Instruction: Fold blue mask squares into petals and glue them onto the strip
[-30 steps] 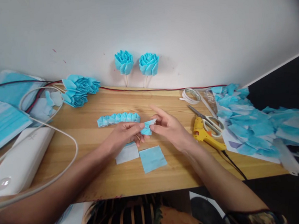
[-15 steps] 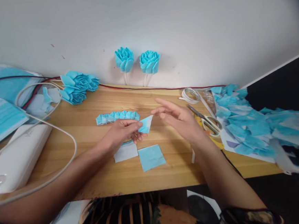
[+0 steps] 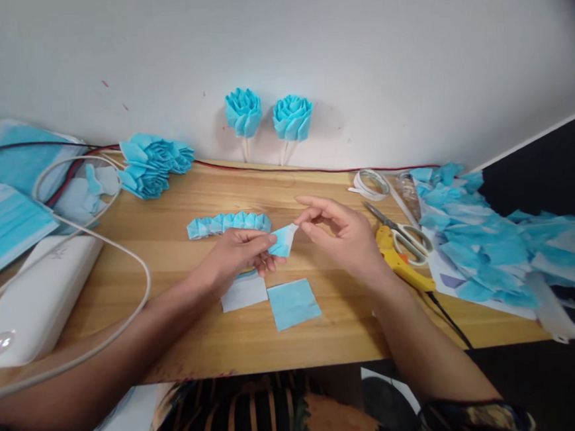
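Note:
My left hand grips a small blue-and-white fabric piece between thumb and fingers. At its upper right corner, the thumb and forefinger of my right hand pinch the tip, which looks slightly bent. Beneath the hands lie a flat blue fabric square and a white piece, side by side on the wooden table. Just behind my left hand sits a row of folded blue petals.
Two blue fabric roses on sticks lean on the wall; more blue flowers lie left. At right are a tape roll, scissors, a yellow glue gun and heaped blue pieces. A white cable loops past a white device.
My right hand has closed in on the piece, and its fingertips now pinch the corner. My left hand keeps its grip. The view has shifted slightly.

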Available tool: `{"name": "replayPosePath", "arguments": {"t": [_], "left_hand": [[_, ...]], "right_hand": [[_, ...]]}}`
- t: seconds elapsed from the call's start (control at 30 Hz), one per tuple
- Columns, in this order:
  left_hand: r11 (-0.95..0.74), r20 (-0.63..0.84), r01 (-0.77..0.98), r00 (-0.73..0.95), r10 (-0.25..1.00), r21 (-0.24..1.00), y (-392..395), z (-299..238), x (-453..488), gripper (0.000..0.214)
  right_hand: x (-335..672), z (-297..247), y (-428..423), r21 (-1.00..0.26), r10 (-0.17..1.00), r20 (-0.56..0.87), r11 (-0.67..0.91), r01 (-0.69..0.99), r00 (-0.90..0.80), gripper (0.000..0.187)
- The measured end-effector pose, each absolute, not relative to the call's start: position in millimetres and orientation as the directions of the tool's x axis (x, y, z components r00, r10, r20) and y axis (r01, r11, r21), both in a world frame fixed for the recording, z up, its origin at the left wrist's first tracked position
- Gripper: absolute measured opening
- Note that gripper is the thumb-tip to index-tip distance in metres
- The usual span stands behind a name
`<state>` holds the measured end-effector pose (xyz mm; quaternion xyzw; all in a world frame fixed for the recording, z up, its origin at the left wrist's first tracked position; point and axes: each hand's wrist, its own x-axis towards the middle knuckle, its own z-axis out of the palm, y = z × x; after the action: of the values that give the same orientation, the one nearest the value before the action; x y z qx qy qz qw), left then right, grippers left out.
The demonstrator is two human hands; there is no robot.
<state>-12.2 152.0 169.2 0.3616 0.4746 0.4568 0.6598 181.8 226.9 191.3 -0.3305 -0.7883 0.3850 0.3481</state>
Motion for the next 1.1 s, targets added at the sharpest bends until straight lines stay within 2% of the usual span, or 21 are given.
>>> {"name": "replayPosePath", "arguments": {"t": [0.17, 0.33, 0.5, 0.73, 0.9, 1.1], "left_hand": [[0.328, -0.300, -0.286, 0.139, 0.944, 0.900, 153, 167, -11, 0.030], [0.315, -0.290, -0.264, 0.131, 0.948, 0.912, 152, 167, -11, 0.032], [0.314, -0.284, -0.261, 0.144, 0.948, 0.913, 152, 167, -10, 0.035], [0.332, -0.299, -0.227, 0.169, 0.939, 0.916, 152, 165, -12, 0.036], [0.331, -0.301, -0.246, 0.153, 0.941, 0.911, 152, 164, -11, 0.034], [0.363, -0.335, -0.288, 0.144, 0.931, 0.886, 152, 166, -11, 0.033]], "right_hand": [[185, 188, 225, -0.730, 0.742, 0.408, 0.615, 0.298, -0.532, 0.041], [188, 181, 229, -0.823, 0.804, 0.304, 0.492, 0.285, -0.510, 0.039], [185, 179, 230, -0.904, 0.808, 0.210, 0.375, 0.206, -0.551, 0.037], [182, 179, 227, -0.899, 0.816, 0.222, 0.383, 0.212, -0.534, 0.035], [183, 183, 222, -0.771, 0.768, 0.362, 0.565, 0.293, -0.528, 0.035], [183, 186, 219, -0.537, 0.592, 0.541, 0.790, 0.296, -0.598, 0.036]]}}
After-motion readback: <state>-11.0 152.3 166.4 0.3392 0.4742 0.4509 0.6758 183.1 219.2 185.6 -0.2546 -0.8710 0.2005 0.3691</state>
